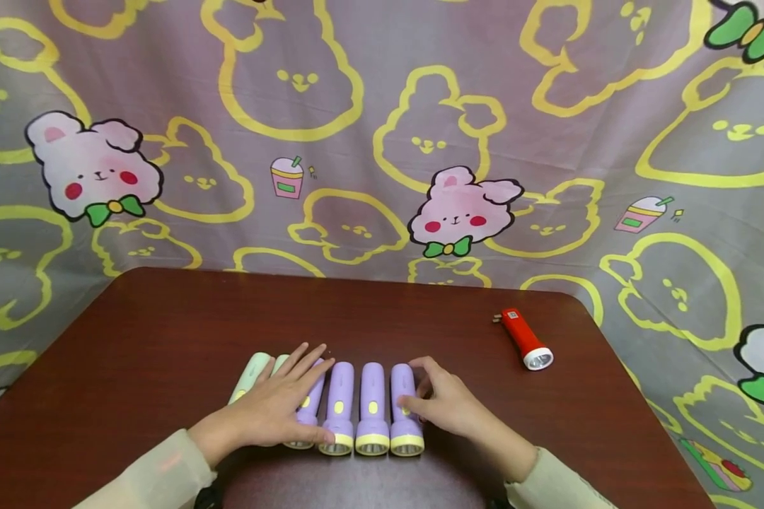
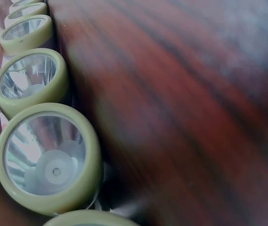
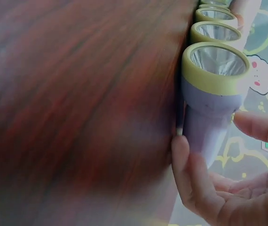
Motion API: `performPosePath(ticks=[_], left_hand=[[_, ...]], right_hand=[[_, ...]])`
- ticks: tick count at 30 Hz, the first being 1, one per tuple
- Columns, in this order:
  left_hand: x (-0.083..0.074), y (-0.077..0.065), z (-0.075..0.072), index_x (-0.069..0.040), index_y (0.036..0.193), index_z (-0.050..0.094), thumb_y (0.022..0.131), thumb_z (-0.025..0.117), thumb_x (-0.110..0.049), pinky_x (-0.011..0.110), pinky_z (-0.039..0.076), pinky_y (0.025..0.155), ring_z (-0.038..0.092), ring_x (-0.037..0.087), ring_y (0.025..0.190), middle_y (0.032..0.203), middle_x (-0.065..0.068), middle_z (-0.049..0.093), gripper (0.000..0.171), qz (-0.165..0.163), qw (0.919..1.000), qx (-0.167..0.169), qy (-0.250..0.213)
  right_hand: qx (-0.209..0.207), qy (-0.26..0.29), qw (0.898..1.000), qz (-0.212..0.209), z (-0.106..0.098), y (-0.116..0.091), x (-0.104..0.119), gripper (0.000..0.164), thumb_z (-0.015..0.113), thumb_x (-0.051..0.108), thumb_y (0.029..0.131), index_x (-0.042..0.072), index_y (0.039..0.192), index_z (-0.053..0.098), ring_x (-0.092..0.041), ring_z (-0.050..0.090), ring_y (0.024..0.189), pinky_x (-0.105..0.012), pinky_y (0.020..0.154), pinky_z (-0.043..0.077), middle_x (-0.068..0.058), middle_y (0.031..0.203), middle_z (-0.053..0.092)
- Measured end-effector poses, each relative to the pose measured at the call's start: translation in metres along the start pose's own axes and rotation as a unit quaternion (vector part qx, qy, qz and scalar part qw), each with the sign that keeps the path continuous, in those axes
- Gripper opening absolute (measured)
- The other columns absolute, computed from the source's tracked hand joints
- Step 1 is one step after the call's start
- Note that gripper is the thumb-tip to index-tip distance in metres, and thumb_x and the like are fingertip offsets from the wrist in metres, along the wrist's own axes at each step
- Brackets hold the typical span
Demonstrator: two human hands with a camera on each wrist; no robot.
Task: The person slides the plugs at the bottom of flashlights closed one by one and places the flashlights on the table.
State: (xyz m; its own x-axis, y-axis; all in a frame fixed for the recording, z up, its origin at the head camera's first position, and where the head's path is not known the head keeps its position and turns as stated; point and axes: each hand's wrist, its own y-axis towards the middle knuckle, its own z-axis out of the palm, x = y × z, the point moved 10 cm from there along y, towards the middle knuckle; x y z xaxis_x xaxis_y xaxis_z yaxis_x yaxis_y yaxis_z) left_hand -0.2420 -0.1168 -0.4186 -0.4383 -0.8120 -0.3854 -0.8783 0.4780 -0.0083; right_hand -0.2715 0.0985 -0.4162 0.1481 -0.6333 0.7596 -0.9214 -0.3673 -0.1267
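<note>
A row of flashlights lies side by side on the table, lenses toward me. Two pale green flashlights (image 1: 247, 378) are at the left end, partly under my left hand (image 1: 270, 406). That hand rests flat across the left part of the row, fingers spread, its thumb at the lens end of a purple flashlight (image 1: 340, 396). Another purple flashlight (image 1: 372, 406) lies right of it. With thumb and curled fingers, my right hand (image 1: 448, 403) grips the rightmost purple flashlight (image 1: 406, 424). In the right wrist view, its yellow-rimmed head (image 3: 214, 80) points toward the camera.
A red flashlight (image 1: 522, 336) with a white head and plug prongs lies at the right rear of the dark wooden table (image 1: 184, 311). Behind the table hangs a patterned curtain (image 1: 356, 141).
</note>
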Motion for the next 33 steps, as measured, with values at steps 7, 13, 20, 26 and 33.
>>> performPosePath(ticks=[7,13,20,26,33], left_hand=[[-0.002,0.001,0.001,-0.012,0.156,0.031,0.072,0.062,-0.082,0.078,0.018,0.108,0.015,0.040,0.153,0.166,0.010,0.021,0.114,0.004,1.0000,0.002,0.000],[-0.001,0.000,-0.001,-0.011,0.157,0.028,0.072,0.062,-0.083,0.077,0.016,0.109,0.014,0.038,0.153,0.166,0.009,0.020,0.116,-0.002,1.0000,-0.001,0.002],[-0.002,0.000,-0.001,-0.009,0.157,0.029,0.072,0.062,-0.082,0.077,0.018,0.109,0.016,0.039,0.153,0.166,0.010,0.021,0.116,0.001,1.0000,-0.001,0.005],[-0.001,0.000,0.001,-0.008,0.157,0.028,0.072,0.061,-0.082,0.076,0.017,0.110,0.016,0.039,0.153,0.166,0.009,0.020,0.117,-0.001,0.9999,0.002,0.010],[0.000,-0.001,0.000,-0.008,0.157,0.027,0.073,0.060,-0.083,0.077,0.019,0.109,0.017,0.039,0.153,0.166,0.010,0.020,0.117,-0.001,0.9998,0.002,0.019]], right_hand=[[-0.020,0.002,1.000,-0.015,-0.012,-0.008,-0.006,0.057,0.078,0.025,0.084,0.006,0.132,0.052,-0.015,0.064,0.078,-0.027,0.066,0.051,-0.013,0.103,0.065],[-0.035,0.014,0.998,-0.043,-0.024,-0.012,-0.011,0.056,0.076,0.026,0.088,0.008,0.134,0.051,-0.027,0.066,0.102,-0.041,0.085,0.057,-0.019,0.123,0.062],[-0.068,-0.026,0.995,-0.067,-0.042,-0.019,-0.017,0.063,0.074,0.034,0.089,0.012,0.142,0.047,-0.038,0.056,0.125,-0.056,0.097,0.050,-0.018,0.140,0.055],[-0.086,-0.084,0.988,-0.100,-0.051,-0.024,-0.019,0.071,0.072,0.038,0.090,0.011,0.149,0.041,-0.038,0.046,0.138,-0.060,0.109,0.038,-0.016,0.151,0.046],[-0.070,-0.126,0.984,-0.102,-0.056,-0.025,-0.025,0.081,0.069,0.048,0.090,0.013,0.154,0.034,-0.046,0.028,0.147,-0.066,0.112,0.029,-0.018,0.160,0.032]])
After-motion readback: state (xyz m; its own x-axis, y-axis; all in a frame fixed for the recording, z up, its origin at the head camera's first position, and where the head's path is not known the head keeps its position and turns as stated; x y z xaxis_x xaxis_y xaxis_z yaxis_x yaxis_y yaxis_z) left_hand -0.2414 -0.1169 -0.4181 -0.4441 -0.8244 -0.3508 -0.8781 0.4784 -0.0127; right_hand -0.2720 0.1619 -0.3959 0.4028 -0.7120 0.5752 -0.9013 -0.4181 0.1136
